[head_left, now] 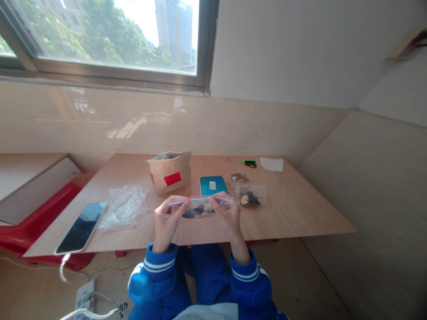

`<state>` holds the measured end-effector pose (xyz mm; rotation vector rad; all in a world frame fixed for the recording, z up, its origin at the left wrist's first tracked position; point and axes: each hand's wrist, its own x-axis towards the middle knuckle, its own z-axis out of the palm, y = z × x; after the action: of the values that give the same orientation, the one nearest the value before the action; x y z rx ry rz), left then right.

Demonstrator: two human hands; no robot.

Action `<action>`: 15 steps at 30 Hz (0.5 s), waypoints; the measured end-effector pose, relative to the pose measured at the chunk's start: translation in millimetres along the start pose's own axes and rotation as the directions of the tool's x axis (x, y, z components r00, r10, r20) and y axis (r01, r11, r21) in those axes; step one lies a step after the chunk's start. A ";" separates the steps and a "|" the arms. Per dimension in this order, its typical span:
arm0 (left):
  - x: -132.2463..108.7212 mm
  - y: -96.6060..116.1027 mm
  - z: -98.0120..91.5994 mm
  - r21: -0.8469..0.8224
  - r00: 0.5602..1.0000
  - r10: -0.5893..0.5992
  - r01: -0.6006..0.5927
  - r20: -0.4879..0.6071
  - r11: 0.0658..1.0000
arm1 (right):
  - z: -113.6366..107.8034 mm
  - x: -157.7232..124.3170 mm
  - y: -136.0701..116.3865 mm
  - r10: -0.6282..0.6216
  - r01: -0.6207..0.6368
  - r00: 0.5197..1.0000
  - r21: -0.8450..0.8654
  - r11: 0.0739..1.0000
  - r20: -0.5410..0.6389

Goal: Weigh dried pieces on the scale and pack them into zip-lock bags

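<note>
1. Blue sleeves point(153, 271) with white stripes reach over a wooden table point(300, 209) from the 6 o'clock edge;
2. left hand point(167, 220) is closed around one end of a clear zip bag point(200, 207), thumb on top, fingers curled beneath;
3. right hand point(227, 215) grips the other end in the same way, so neither hand is open;
4. zip bag lies level between the hands over the table's middle, holding lumpy pale and dark pieces too blurred to name;
5. from that bag, a teal case point(214, 185) stands just beyond at 12 o'clock, and an upright brown paper bag point(169, 173) with a red label sits at 11;
6. two smaller zip bags point(248, 194) of dark and pale bits lie near 1 o'clock, with a green-handled screwdriver point(249, 162) and white paper point(271, 164) farther out;
7. crumpled clear plastic point(124, 207) lies at 9 o'clock, a black phone point(81, 227) at 8;
8. a red plastic seat point(40, 213) stands past the table's 9 o'clock edge.
</note>
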<state>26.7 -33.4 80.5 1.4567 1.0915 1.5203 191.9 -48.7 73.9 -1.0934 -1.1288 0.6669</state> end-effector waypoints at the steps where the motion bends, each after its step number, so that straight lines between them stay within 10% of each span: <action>1: -0.5 0.7 0.2 0.006 1.000 0.005 -0.005 0.000 1.000 | -0.4 -0.2 -0.7 -0.002 0.002 1.000 -0.003 1.000 0.000; 15: -0.9 -8.2 3.3 -0.206 0.980 -0.145 0.171 0.137 0.964 | -7.9 2.3 -1.3 0.053 -0.072 0.983 0.107 0.992 0.178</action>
<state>29.7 -31.1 72.5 1.2632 0.9167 1.3736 200.0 -49.9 75.6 -0.9916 -1.1950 0.8800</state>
